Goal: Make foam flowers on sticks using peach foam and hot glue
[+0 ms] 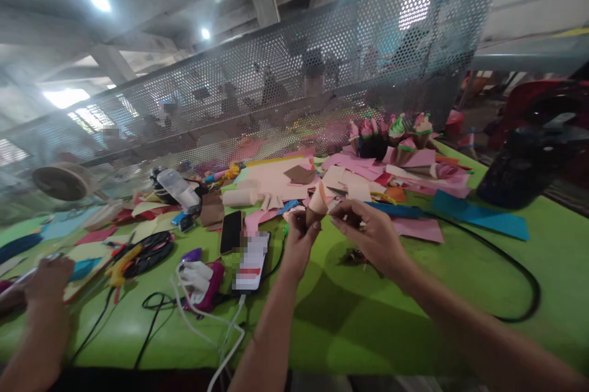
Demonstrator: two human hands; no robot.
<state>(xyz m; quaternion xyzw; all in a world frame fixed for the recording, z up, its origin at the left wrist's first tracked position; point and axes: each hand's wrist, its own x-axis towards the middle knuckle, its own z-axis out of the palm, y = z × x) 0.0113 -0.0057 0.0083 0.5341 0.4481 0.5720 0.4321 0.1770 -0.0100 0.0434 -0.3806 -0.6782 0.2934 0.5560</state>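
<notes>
My left hand (300,238) is closed around the lower part of a small paper-like cone (317,203), brown below with a peach-coloured sheet rising from its top. The cone stands roughly upright above the green table (340,330). Just to its right is my right hand (370,232), fingers bent and pinched together near the rim. Anything between those fingertips is too small to make out, and I cannot tell whether they touch the cone. Behind both hands lie pink and peach sheets (271,180) and a brown piece (300,174).
Left of my forearm lie a phone with a lit screen (252,263), a dark phone (231,232) and white cables (230,324). Finished-looking ice-cream cones (396,127) stand at the back. A black cable (529,275) curves at right near a dark bottle (515,165). Another person's hand (48,281) works at far left.
</notes>
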